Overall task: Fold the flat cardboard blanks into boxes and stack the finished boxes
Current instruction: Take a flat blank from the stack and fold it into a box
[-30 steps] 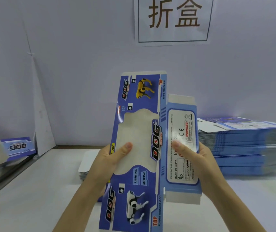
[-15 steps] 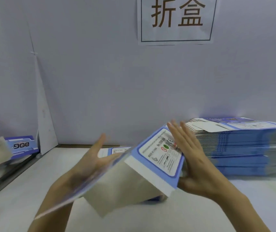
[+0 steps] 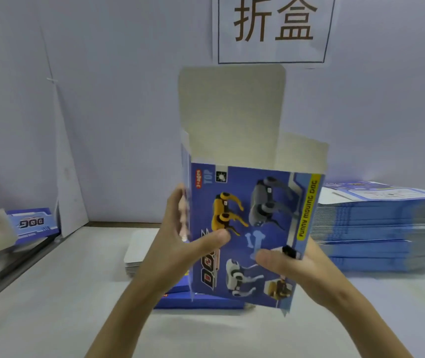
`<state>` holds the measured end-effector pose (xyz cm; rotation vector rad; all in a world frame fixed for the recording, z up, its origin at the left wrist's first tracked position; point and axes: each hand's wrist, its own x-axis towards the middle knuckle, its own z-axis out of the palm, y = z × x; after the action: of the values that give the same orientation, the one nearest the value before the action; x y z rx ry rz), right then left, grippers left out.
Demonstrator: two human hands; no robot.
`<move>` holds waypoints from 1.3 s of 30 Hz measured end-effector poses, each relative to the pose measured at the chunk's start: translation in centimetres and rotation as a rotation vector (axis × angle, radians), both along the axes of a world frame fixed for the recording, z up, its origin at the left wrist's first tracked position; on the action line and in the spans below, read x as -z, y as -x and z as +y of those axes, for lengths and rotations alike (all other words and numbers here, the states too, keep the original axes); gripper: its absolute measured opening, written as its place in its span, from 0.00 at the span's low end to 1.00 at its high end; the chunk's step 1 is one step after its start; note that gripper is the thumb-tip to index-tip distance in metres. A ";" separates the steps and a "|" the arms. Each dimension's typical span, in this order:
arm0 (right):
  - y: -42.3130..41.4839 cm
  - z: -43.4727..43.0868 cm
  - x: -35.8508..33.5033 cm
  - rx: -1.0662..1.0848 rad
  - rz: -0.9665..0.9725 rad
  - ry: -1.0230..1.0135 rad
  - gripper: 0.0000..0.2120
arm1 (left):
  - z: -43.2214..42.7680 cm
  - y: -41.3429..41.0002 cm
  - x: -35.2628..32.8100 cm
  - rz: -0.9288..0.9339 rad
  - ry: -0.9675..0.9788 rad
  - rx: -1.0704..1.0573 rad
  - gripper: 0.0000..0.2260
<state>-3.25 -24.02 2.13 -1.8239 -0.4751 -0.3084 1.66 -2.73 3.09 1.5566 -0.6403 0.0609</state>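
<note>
I hold a blue cardboard box (image 3: 255,210), printed with robot dogs, upright in front of me. It is opened into a tube, and its grey top flap (image 3: 232,104) stands straight up. My left hand (image 3: 180,244) grips the box's left edge with the thumb on the printed front. My right hand (image 3: 289,262) grips the lower right side, thumb on the front. A tall stack of flat blue blanks (image 3: 382,223) lies to the right on the table (image 3: 51,306).
A smaller pile of flat sheets (image 3: 139,249) lies behind my left hand, and more blue blanks (image 3: 178,298) lie under the box. At far left a blue box (image 3: 33,226) rests by a ledge. A paper sign (image 3: 273,29) hangs on the wall.
The flat blank was swung down and turned over, then popped open into an upright tube. Both hands moved from pressing it flat to gripping its sides.
</note>
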 end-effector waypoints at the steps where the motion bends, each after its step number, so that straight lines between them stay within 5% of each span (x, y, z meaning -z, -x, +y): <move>1: 0.0 0.1 -0.1 -0.003 0.016 -0.012 0.28 | -0.1 0.0 0.0 0.036 0.040 0.028 0.42; 6: 0.3 -0.2 -1.0 0.123 -0.140 -0.096 0.46 | 0.8 -0.3 0.7 0.217 0.090 0.168 0.28; 13: 1.0 -1.3 -1.9 0.228 -0.387 0.096 0.47 | -0.3 0.2 0.8 0.192 0.070 0.179 0.44; 16: 1.2 -1.4 -2.0 0.254 -0.372 0.116 0.41 | -0.5 0.4 0.9 0.234 0.076 0.232 0.43; 21: 1.3 -0.9 -2.0 0.255 -0.457 0.100 0.17 | -0.3 0.5 0.9 0.233 0.063 0.242 0.43; 26: 1.5 -1.0 -2.2 0.266 -0.468 0.069 0.20 | 0.1 0.6 1.2 0.273 0.070 0.257 0.48; 30: 1.5 -0.6 -2.3 0.237 -0.493 0.003 0.11 | 0.3 0.8 1.0 0.256 0.076 0.283 0.46; 35: 1.9 0.1 -2.3 0.207 -0.475 0.015 0.15 | 0.6 0.7 0.8 0.224 0.110 0.223 0.45; 39: 1.9 0.3 -2.4 0.123 -0.518 -0.002 0.08 | 0.3 1.2 0.3 0.168 0.119 0.257 0.46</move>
<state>-5.11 -23.73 4.49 -1.7676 -0.7171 -0.8760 0.46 -2.42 2.81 1.3384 -0.6856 -0.2198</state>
